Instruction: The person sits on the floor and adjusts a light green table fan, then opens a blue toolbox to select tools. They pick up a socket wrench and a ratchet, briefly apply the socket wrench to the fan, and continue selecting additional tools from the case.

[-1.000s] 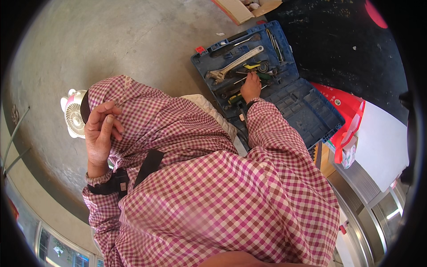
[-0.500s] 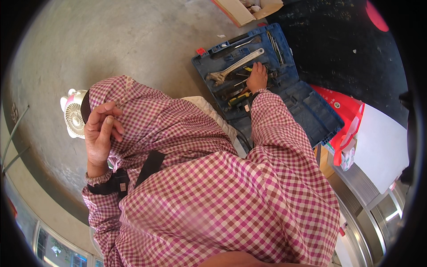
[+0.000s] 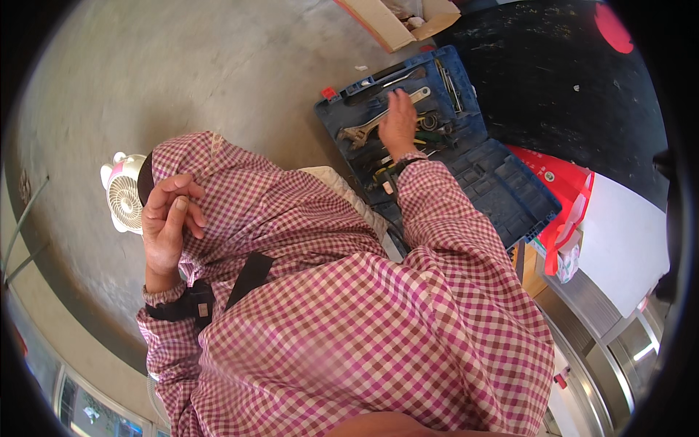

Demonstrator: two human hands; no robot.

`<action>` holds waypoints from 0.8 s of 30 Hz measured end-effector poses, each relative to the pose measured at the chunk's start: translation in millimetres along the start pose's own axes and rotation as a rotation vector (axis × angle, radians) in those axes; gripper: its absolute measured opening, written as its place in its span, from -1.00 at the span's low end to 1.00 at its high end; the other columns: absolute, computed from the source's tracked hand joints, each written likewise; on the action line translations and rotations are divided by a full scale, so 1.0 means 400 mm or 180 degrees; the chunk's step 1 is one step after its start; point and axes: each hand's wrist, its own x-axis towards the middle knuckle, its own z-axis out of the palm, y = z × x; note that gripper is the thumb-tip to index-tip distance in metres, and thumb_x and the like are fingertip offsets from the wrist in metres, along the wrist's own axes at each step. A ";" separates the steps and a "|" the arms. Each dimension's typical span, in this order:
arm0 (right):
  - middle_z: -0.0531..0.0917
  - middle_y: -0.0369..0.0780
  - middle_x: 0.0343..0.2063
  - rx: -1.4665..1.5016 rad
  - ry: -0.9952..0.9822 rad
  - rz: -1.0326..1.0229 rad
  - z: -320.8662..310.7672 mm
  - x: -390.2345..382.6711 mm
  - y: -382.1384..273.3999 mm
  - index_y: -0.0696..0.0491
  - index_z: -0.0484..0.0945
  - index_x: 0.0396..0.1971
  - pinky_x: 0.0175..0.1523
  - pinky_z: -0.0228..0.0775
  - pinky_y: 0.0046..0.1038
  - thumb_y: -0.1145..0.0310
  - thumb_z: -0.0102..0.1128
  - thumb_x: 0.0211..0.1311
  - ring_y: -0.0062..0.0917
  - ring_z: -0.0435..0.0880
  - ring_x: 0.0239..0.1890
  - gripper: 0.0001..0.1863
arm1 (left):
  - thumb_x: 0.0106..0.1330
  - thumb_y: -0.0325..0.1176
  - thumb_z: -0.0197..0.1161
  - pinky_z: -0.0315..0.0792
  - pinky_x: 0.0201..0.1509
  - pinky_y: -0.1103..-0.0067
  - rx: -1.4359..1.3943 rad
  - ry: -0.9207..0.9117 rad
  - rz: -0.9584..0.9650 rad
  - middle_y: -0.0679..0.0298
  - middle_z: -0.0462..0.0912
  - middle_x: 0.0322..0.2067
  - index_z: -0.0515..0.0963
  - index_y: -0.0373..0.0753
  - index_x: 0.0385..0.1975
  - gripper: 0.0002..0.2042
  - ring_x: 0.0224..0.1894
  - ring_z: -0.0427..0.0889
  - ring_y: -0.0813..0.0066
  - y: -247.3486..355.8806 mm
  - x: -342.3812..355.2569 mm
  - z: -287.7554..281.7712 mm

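A grey concrete floor (image 3: 218,73) fills most of the view, with a black mat (image 3: 553,80) covering its upper right part and a round red mark (image 3: 615,29) near the mat's far edge. The person's pink-and-white checked shirt (image 3: 349,320) takes up the lower middle. An open blue plastic tool case (image 3: 502,189) lies on the floor at the edge of the mat, its tool-filled half farther from the person and its empty moulded lid half nearer. Just right of the lid a white flat board (image 3: 626,247) leans or lies, and against it sits a red bag (image 3: 561,189) with a small round green-and-white label on its side. At the top edge is an open brown cardboard box (image 3: 393,18) with scraps inside. A small white fan (image 3: 125,193) stands on the floor at the left. The right hand (image 3: 399,125) reaches into the case, fingers spread and flat, resting over a long silver adjustable wrench (image 3: 378,116) that lies diagonally in its tray; whether the fingers have closed on it cannot be told. The left hand (image 3: 169,218) is loosely curled, holding nothing, resting against the checked cloth over the raised knee, close to the fan.
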 end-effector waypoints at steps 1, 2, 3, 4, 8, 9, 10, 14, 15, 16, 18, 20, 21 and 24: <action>0.28 -0.08 0.25 0.0004 -0.0075 -0.0127 0.005 0.017 -0.024 0.10 0.30 0.19 0.39 0.00 -0.16 0.48 0.19 -0.01 -0.14 0.19 0.32 -0.34 | 0.42 -0.53 -0.06 0.46 -0.56 0.81 -0.0005 -0.0016 0.0008 0.14 0.56 -0.19 0.38 -0.38 0.09 -0.72 -0.49 0.54 0.67 0.000 0.002 0.002; 0.28 -0.09 0.25 0.0004 -0.0080 -0.0286 0.012 0.032 -0.044 0.09 0.29 0.20 0.39 -0.01 -0.16 0.47 0.19 -0.01 -0.14 0.19 0.33 -0.34 | 0.43 -0.53 -0.06 0.46 -0.56 0.81 -0.0013 -0.0008 -0.0014 0.14 0.57 -0.19 0.38 -0.37 0.09 -0.72 -0.49 0.54 0.67 0.000 0.003 0.005; 0.28 -0.10 0.25 0.0005 -0.0148 -0.0368 0.019 0.045 -0.061 0.08 0.29 0.20 0.39 -0.01 -0.16 0.47 0.18 0.00 -0.14 0.19 0.33 -0.34 | 0.43 -0.53 -0.06 0.46 -0.56 0.81 -0.0021 0.0001 -0.0037 0.15 0.57 -0.19 0.38 -0.37 0.09 -0.72 -0.49 0.54 0.67 0.000 0.004 0.007; 0.29 -0.11 0.24 0.0005 -0.0125 -0.0501 0.026 0.055 -0.072 0.06 0.30 0.21 0.40 -0.02 -0.17 0.47 0.17 0.00 -0.15 0.18 0.33 -0.35 | 0.43 -0.53 -0.06 0.46 -0.57 0.81 -0.0083 -0.0046 -0.0009 0.15 0.57 -0.20 0.38 -0.37 0.09 -0.73 -0.49 0.54 0.67 0.000 0.005 0.009; 0.35 -0.16 0.21 0.0188 -0.0685 -0.0371 0.039 0.068 -0.073 0.05 0.40 0.13 0.37 0.01 -0.14 0.46 0.16 0.02 -0.21 0.19 0.33 -0.44 | 0.43 -0.52 -0.05 0.46 -0.58 0.81 -0.0073 0.0081 -0.0174 0.15 0.57 -0.20 0.39 -0.37 0.08 -0.73 -0.50 0.54 0.67 0.000 0.007 0.015; 0.44 -0.17 0.11 0.0305 -0.0384 -0.0421 0.039 0.065 -0.067 0.06 0.48 0.00 0.31 0.12 -0.14 0.47 0.15 -0.01 -0.21 0.30 0.26 -0.54 | 0.43 -0.52 -0.04 0.46 -0.58 0.81 -0.0084 -0.0018 -0.0091 0.15 0.57 -0.21 0.39 -0.37 0.08 -0.73 -0.50 0.54 0.66 0.001 0.007 0.015; 0.45 -0.16 0.10 0.0484 -0.0250 -0.0459 0.037 0.064 -0.058 0.06 0.48 -0.01 0.29 0.16 -0.16 0.49 0.16 -0.02 -0.20 0.32 0.23 -0.54 | 0.43 -0.51 -0.04 0.46 -0.58 0.81 -0.0104 -0.0018 -0.0088 0.15 0.57 -0.21 0.39 -0.37 0.08 -0.74 -0.50 0.54 0.66 0.001 0.006 0.015; 0.48 -0.10 0.05 0.0802 0.0010 -0.0191 0.024 0.058 -0.017 0.09 0.49 -0.05 0.17 0.31 -0.22 0.54 0.16 -0.06 -0.18 0.42 0.13 -0.55 | 0.42 -0.45 -0.02 0.42 -0.62 0.82 -0.0053 0.0034 -0.0117 0.15 0.55 -0.20 0.37 -0.37 0.09 -0.71 -0.52 0.51 0.68 0.004 0.005 0.013; 0.47 -0.10 0.05 0.0715 0.0090 -0.0015 0.021 0.057 -0.007 0.09 0.49 -0.05 0.19 0.30 -0.22 0.53 0.16 -0.06 -0.19 0.42 0.14 -0.56 | 0.43 -0.47 -0.03 0.44 -0.61 0.81 -0.0069 0.0011 -0.0084 0.15 0.56 -0.21 0.38 -0.37 0.08 -0.72 -0.52 0.52 0.67 0.005 0.005 0.013; 0.47 -0.10 0.05 0.0628 0.0174 0.0135 0.018 0.055 0.005 0.09 0.49 -0.05 0.20 0.29 -0.21 0.52 0.16 -0.05 -0.19 0.41 0.15 -0.56 | 0.43 -0.48 -0.03 0.45 -0.59 0.81 -0.0111 -0.0001 -0.0076 0.15 0.57 -0.21 0.38 -0.37 0.08 -0.73 -0.51 0.53 0.67 0.005 0.005 0.013; 0.45 -0.13 0.07 0.0269 0.0225 0.0258 0.014 0.050 0.031 0.08 0.48 -0.03 0.27 0.16 -0.15 0.46 0.21 -0.05 -0.19 0.34 0.20 -0.53 | 0.43 -0.50 -0.03 0.47 -0.58 0.81 -0.0161 -0.0020 -0.0076 0.15 0.57 -0.22 0.39 -0.37 0.07 -0.74 -0.50 0.54 0.66 0.006 0.006 0.013; 0.44 -0.14 0.07 -0.0164 0.0263 0.0242 0.013 0.041 0.054 0.07 0.47 -0.02 0.31 0.10 -0.12 0.43 0.23 -0.06 -0.18 0.31 0.23 -0.52 | 0.43 -0.50 -0.03 0.47 -0.58 0.81 -0.0210 -0.0021 -0.0125 0.15 0.57 -0.22 0.39 -0.37 0.07 -0.74 -0.50 0.54 0.66 0.006 0.007 0.016; 0.45 -0.16 0.06 -0.0300 -0.0069 0.0293 0.014 0.035 0.063 0.06 0.47 -0.02 0.31 0.07 -0.11 0.40 0.25 -0.07 -0.18 0.29 0.23 -0.51 | 0.43 -0.50 -0.03 0.47 -0.58 0.81 -0.0172 -0.0033 -0.0095 0.15 0.57 -0.22 0.39 -0.37 0.07 -0.74 -0.50 0.54 0.66 0.006 0.007 0.017; 0.47 -0.18 0.03 -0.0294 -0.0116 0.0040 0.027 0.020 0.067 0.05 0.48 -0.03 0.30 0.09 -0.15 0.40 0.26 -0.06 -0.21 0.31 0.23 -0.52 | 0.44 -0.50 -0.03 0.47 -0.58 0.81 -0.0173 -0.0020 -0.0091 0.15 0.57 -0.22 0.39 -0.37 0.07 -0.74 -0.50 0.55 0.66 0.005 0.007 0.022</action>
